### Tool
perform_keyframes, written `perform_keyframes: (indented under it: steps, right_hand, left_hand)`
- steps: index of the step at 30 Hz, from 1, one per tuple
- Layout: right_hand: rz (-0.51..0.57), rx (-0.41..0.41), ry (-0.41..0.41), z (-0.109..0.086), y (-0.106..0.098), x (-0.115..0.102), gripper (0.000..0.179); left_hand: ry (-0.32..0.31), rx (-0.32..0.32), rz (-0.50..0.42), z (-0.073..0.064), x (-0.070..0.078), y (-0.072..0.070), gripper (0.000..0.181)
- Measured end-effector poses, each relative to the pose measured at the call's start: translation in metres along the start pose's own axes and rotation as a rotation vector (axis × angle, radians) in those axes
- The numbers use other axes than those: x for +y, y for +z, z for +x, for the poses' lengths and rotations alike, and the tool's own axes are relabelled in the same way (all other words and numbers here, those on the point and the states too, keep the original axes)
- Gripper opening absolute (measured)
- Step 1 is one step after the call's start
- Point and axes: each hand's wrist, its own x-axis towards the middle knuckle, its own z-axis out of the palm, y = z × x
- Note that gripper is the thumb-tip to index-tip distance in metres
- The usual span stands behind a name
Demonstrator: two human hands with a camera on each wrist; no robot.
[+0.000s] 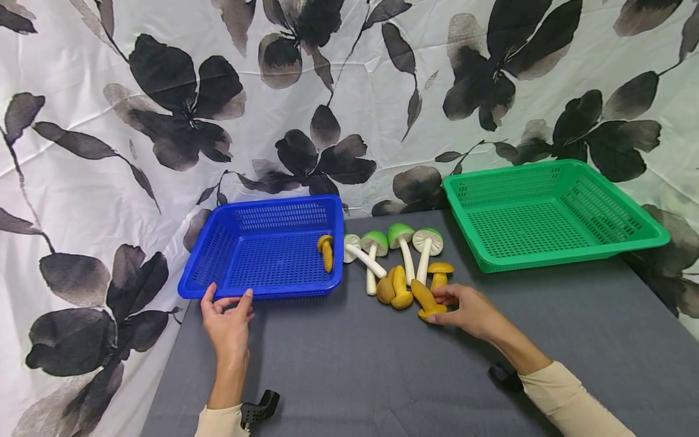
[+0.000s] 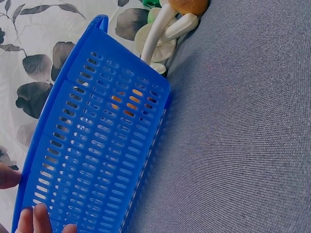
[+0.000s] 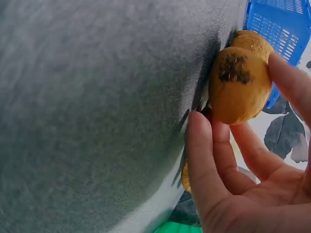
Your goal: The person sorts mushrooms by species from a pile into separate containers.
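At the front rim of the blue basket (image 1: pixel 284 290), my left hand (image 1: pixel 228 321) holds on with thumb and fingertips. The left wrist view shows its fingers (image 2: pixel 41 219) at the basket's slotted outer wall. One yellow mushroom (image 1: pixel 326 254) lies inside against the right side. My right hand (image 1: pixel 468 311) pinches another yellow mushroom (image 1: pixel 423 297), its stem slanting up and left. In the right wrist view, thumb and fingers surround its dark-marked cap (image 3: pixel 243 85). Beside it lie more yellow mushrooms, one (image 1: pixel 401 294) to the left and one (image 1: pixel 440 273) behind.
Several green-capped mushrooms (image 1: pixel 401 233) with white stems lie behind the yellow ones, near the blue basket. A green basket (image 1: pixel 546 264) stands at the back right of the grey-covered table (image 1: pixel 382 376). Flower-printed white cloth (image 1: pixel 371 91) hangs behind.
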Motion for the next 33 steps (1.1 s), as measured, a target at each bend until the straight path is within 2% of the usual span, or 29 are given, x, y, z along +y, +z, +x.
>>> perform_keyframes:
  steps: [3,6,13,22,29,33]
  right_hand:
    - [-0.07,-0.006,0.007,-0.003,0.002,-0.001,0.068]
    - [-0.096,-0.013,0.013,-0.004,0.003,-0.002,0.071]
    - [-0.078,0.001,-0.012,-0.004,0.002,-0.003,0.064]
    - [0.14,0.014,-0.052,-0.002,-0.009,-0.015,0.056]
    - [0.406,-0.023,-0.013,0.003,-0.014,-0.026,0.051]
    - [0.418,-0.019,0.002,0.005,-0.015,-0.028,0.053]
  left_hand:
    - [-0.003,-0.002,0.0,0.0,0.0,0.0,0.086]
    - [-0.004,0.0,-0.005,-0.001,0.001,-0.001,0.085]
    - [-0.004,0.005,-0.017,0.0,-0.001,-0.001,0.085]
    - [-0.002,0.003,-0.004,0.0,-0.001,-0.001,0.086]
    - [0.0,0.013,0.018,-0.001,-0.001,0.0,0.083]
    - [0.008,0.014,0.004,-0.001,-0.001,0.001,0.084]
